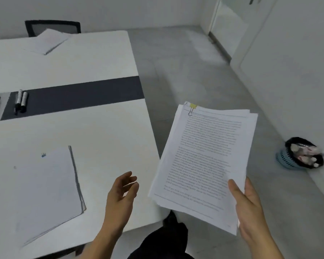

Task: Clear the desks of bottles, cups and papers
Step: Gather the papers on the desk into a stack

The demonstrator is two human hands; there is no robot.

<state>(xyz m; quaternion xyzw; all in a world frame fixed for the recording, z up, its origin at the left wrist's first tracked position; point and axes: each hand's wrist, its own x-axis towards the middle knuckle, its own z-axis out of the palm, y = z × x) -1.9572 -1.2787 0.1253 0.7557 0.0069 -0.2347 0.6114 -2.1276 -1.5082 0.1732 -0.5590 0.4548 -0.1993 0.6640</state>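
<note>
My right hand (pixel 250 206) grips a printed stack of papers (pixel 204 156) by its lower right corner, held over the floor beyond the desk's right edge. A yellow binder clip (pixel 192 107) pins its top left corner. My left hand (pixel 123 191) hovers open above the white desk (pixel 108 139), fingers spread, holding nothing. A second paper stack (pixel 47 191) with a small blue clip lies flat on the near left of the desk. A third stack (pixel 49 41) lies at the desk's far side.
Two markers (pixel 21 100) rest on the dark strip across the desk's middle. A black chair (pixel 52 27) stands behind the far side. On the floor at right sits a blue waste basket with a black liner (pixel 299 155), holding crumpled rubbish, beside white cabinets.
</note>
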